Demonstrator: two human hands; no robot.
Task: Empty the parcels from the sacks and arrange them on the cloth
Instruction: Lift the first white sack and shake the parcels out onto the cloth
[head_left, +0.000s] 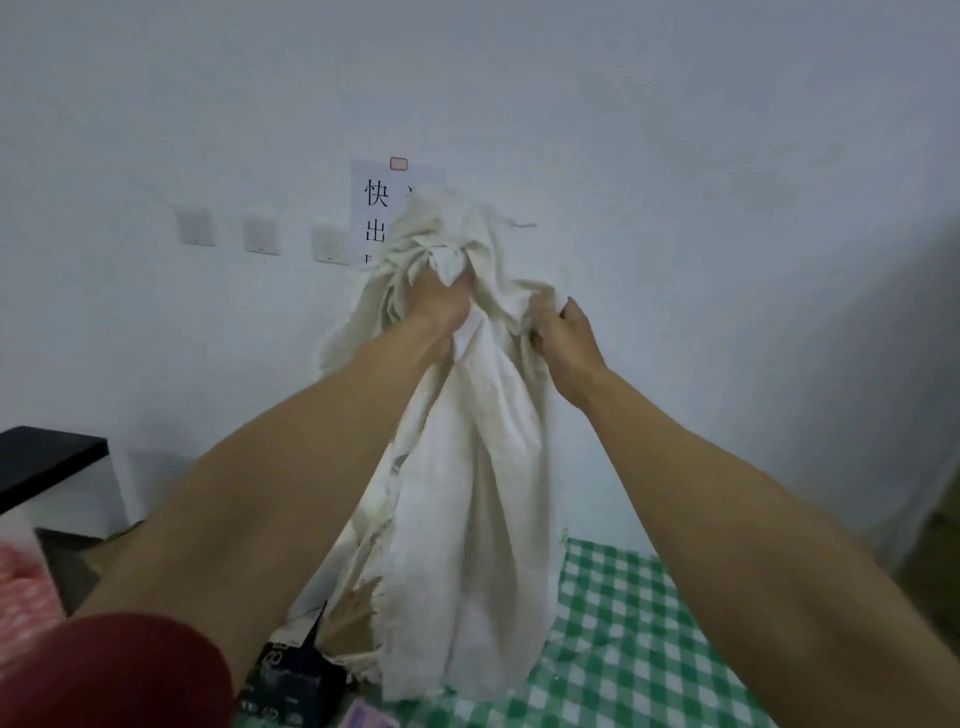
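Note:
A cream cloth sack (467, 493) hangs upside down in front of me, held high above a green-and-white checked cloth (623, 649). My left hand (441, 306) is shut on the bunched bottom of the sack. Just to its right, my right hand (563, 338) grips another fold of the same fabric. The sack's frayed open mouth reaches down to the cloth. A brown cardboard parcel (348, 623) pokes out at the mouth, next to a dark printed parcel (291, 680) and a small purple one (371, 719). What the sack holds inside is hidden.
A white wall stands close ahead, with three switch plates (260, 236) and a paper sign (376, 208). A black-topped white cabinet (57, 473) is at the left. Pink patterned material (21, 587) lies at the far left edge.

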